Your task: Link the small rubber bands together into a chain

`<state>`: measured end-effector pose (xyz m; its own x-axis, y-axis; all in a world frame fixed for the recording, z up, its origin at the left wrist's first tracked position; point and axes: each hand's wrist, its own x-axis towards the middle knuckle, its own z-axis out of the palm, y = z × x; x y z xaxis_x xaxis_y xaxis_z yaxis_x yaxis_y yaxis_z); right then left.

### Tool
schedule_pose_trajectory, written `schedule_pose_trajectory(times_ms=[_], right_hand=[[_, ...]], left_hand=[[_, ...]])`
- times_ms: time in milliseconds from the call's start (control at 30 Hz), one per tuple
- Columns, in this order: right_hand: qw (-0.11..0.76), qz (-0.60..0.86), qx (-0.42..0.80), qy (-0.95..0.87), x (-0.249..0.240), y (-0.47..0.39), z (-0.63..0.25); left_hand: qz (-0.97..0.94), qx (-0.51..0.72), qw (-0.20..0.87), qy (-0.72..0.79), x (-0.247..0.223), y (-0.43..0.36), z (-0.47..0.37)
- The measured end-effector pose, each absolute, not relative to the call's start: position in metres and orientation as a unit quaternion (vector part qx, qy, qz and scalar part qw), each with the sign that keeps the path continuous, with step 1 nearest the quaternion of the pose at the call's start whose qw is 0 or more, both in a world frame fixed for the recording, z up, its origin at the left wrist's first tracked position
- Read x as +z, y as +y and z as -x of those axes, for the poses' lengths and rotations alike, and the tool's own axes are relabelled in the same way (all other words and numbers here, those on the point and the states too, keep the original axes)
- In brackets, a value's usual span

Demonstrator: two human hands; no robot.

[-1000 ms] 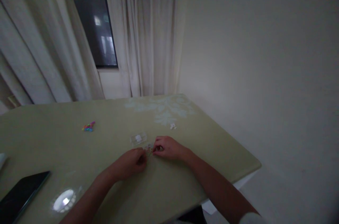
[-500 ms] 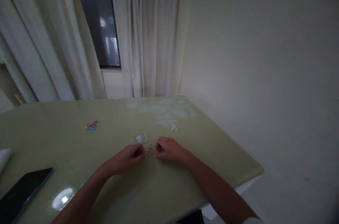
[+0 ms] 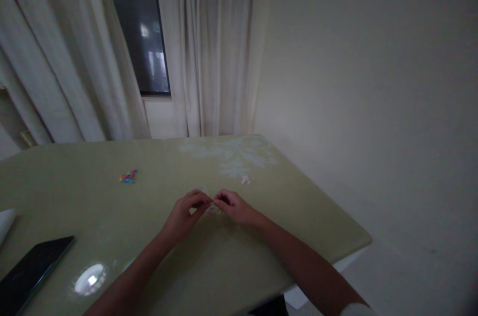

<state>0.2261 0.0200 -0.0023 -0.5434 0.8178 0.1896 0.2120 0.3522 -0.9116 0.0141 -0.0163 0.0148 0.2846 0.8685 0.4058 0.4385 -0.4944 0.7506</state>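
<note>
My left hand (image 3: 187, 212) and my right hand (image 3: 233, 207) meet at the fingertips over the middle of the table. Both are closed in a pinch; whatever lies between the fingertips is too small to make out. Just under them is a little heap of clear and reddish small pieces (image 3: 213, 210), partly covered by the fingers. Behind my left hand only a faint edge of a clear plastic box (image 3: 202, 189) shows. Some small white pieces (image 3: 245, 179) lie beyond my right hand.
A cluster of small colourful pieces (image 3: 128, 176) lies on the green-covered table (image 3: 89, 206) to the left. At the near left are a dark flat device (image 3: 35, 271) and a white object (image 3: 6, 221). Curtains and a wall stand behind the table.
My hands have come together from either side of the heap, so the fingertips now touch or nearly touch. My left hand now hides most of the clear box.
</note>
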Motion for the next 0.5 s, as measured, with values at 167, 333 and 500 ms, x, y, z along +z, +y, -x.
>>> schedule_pose_trajectory(times_ms=[167,333,500], right_hand=[[0.346,0.307,0.483,-0.744,0.0017,0.0158,-0.2259],[0.343,0.289,0.537,-0.714,0.0008,0.0162,-0.2251],[0.355,0.346,0.412,-0.765,0.0015,0.0236,-0.2318]], left_hand=[[-0.744,0.451,0.258,0.42,0.0101,-0.0159,-0.0166],[-0.753,0.479,0.216,0.395,0.007,-0.015,-0.0155],[-0.725,0.509,0.215,0.412,0.0052,-0.0142,-0.0124]])
